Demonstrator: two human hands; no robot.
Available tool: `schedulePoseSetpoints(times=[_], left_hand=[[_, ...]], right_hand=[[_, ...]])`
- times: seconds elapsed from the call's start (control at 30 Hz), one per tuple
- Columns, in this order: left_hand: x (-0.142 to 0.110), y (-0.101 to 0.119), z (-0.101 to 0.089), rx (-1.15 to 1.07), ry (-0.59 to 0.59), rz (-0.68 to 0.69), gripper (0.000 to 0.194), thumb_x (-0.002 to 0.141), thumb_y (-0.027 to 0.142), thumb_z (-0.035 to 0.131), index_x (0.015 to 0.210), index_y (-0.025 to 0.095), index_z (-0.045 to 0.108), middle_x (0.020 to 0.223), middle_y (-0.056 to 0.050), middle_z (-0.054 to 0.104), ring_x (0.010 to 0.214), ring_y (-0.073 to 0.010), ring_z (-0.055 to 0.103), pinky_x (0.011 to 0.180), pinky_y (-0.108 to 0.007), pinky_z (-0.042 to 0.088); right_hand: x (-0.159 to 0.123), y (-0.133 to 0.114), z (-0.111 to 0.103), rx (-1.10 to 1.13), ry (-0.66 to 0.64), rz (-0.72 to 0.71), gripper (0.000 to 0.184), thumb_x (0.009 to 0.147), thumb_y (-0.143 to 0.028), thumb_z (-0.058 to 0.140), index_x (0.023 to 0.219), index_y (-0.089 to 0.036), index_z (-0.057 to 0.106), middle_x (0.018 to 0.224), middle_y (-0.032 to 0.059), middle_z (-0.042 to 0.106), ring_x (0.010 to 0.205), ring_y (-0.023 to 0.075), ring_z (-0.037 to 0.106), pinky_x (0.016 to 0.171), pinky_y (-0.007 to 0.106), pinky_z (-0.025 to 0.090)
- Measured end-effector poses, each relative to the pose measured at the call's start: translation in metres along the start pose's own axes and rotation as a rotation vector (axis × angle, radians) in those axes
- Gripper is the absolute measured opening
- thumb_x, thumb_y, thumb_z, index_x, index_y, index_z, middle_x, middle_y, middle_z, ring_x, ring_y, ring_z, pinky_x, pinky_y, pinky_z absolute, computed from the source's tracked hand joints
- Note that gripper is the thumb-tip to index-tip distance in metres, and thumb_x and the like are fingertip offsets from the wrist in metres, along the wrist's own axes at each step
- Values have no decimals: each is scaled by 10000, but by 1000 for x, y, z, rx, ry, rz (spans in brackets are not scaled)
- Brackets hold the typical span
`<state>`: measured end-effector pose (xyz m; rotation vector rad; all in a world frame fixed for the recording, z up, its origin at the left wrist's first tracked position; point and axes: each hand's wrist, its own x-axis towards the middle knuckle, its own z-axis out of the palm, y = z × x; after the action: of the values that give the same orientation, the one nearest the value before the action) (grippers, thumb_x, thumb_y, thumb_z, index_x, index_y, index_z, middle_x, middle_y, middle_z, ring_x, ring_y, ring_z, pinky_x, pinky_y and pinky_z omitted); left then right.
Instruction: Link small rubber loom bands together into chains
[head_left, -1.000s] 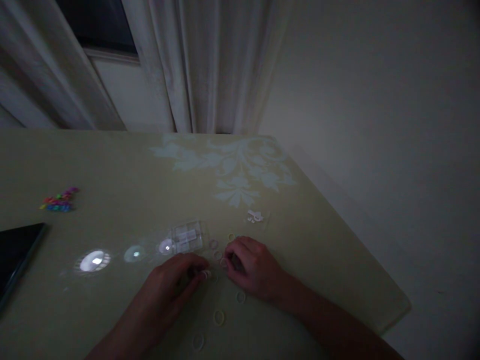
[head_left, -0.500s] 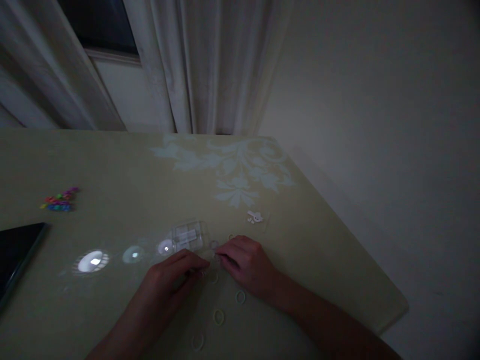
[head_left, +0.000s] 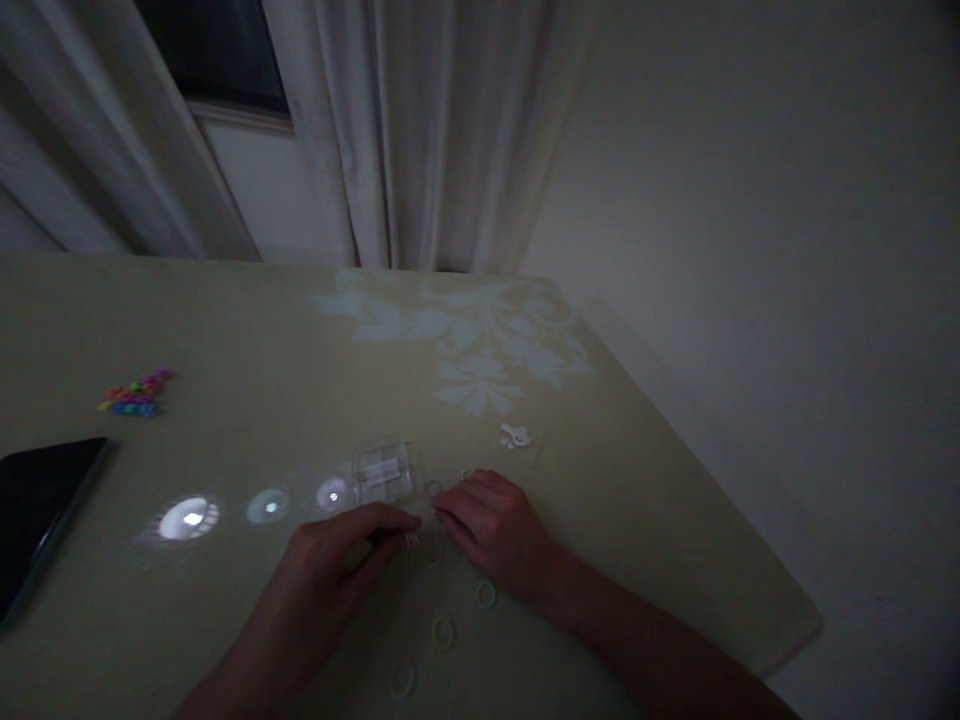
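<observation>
Over the table point(head_left: 675, 520), the left hand point(head_left: 337, 560) pinches gathered bands point(head_left: 411, 541), the right hand point(head_left: 495, 525) pinches (catch unclear), and loose bands point(head_left: 453, 633) remain.

Box point(head_left: 382, 472) on table point(head_left: 262, 330), right of device point(head_left: 49, 510), behind 3 rings point(head_left: 453, 632)

1. The tabletop point(head_left: 262, 340) is looking smooth and glossy, reflecting bright spots.
2. The box point(head_left: 382, 472) is appearing as clear, shiny plastic.
3. The curtain point(head_left: 409, 130) is hanging as matt cloth.
4. The dark slab point(head_left: 49, 510) is showing a smooth, glossy face.
5. The thin rings point(head_left: 453, 634) are looking smooth, their material unclear.
</observation>
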<state>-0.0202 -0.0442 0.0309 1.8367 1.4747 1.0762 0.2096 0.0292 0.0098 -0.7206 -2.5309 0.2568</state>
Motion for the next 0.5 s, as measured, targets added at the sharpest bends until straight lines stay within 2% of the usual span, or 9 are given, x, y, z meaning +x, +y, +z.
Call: schedulePoseSetpoints(times=[0.27,0.5], left_hand=[[3,1,-1,-1,4,41,174,913,211,670,977,323,786,889,64,824,749,-139,780,698,-189,598],[2,1,0,10,13,19,155,930,224,645,943,305,777,866,53,812,751,-148,768,709,-203,585]], right_hand=[[7,-6,-10,68,-48,223,93,935,-166,764,1026,-180,756,965,58,716,912,212,645,840,326,522],[6,-6,-8,33,-97,240,12,932,-152,745,943,-156,744,926,66,696,914,222,621,864,349,505]])
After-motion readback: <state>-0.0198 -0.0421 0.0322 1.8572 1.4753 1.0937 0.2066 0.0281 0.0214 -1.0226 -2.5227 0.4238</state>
